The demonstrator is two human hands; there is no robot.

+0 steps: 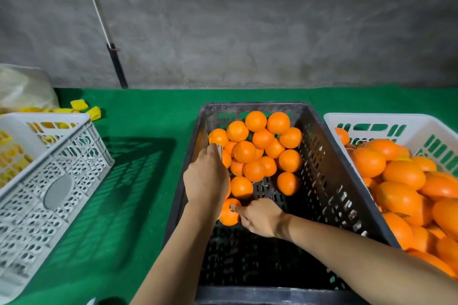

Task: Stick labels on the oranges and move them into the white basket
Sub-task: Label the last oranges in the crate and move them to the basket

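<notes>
Item one: a black slotted plastic crate [329, 181] stood at the centre of the green felt-covered table [148, 119], its far half holding a heap of loose round oranges [257, 146] and its near half bare down to the slotted floor.

Item two: my left hand [207, 178] reached in over the crate's left wall, knuckles up, fingers curled round a small whitish strip [219, 151] that stuck out past the fingertips (a label sheet, perhaps — too small to make out).

Item three: my right hand [260, 216] lay lower in the crate, its fingertips pressed to a single orange [228, 213] beside the left wall; a small round sticker [232, 207] sat on the fruit right at my fingertips. Whether I was gripping the orange or only pressing on it, I could not tell.

Item four: a white slotted plastic basket [371, 120] just right of the black crate, filled high with larger oranges [401, 188] — its rim nearly touching the crate's.

Item five: a white lattice-sided plastic basket [62, 176] well apart on the left, tilted in the view, with yellow pieces [12, 151] inside.

Item six: more yellow pieces [81, 106] on the felt behind that basket, next to a pale crumpled plastic bag [22, 86].

Item seven: a grey concrete wall [247, 32] behind the table, with a thin pale rod ending in a black handle [116, 64] leaning against it.
</notes>
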